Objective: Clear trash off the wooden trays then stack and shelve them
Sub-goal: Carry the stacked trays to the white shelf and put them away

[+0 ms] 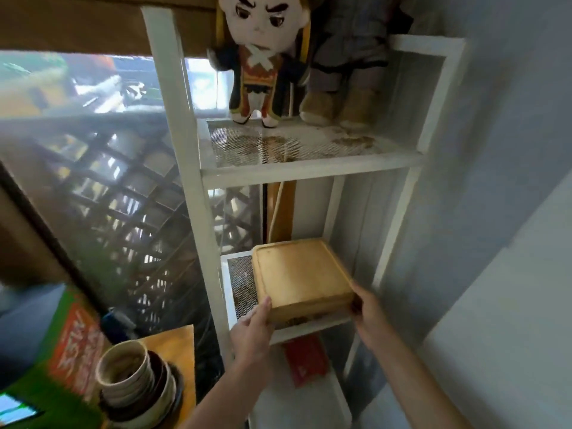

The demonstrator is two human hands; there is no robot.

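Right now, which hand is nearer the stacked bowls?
Left. The left hand grips the trays' near-left corner, just up and right of the bowls; the right hand is beyond, at the trays' right corner.

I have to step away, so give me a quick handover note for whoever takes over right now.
Left hand grips the near left corner of the tray stack; right hand holds its near right corner.
The stack sits on the middle shelf of the white rack, near edge at the shelf's front.
Done: top tray looks bare, trays stacked.
Left: push the stack fully in, let go.
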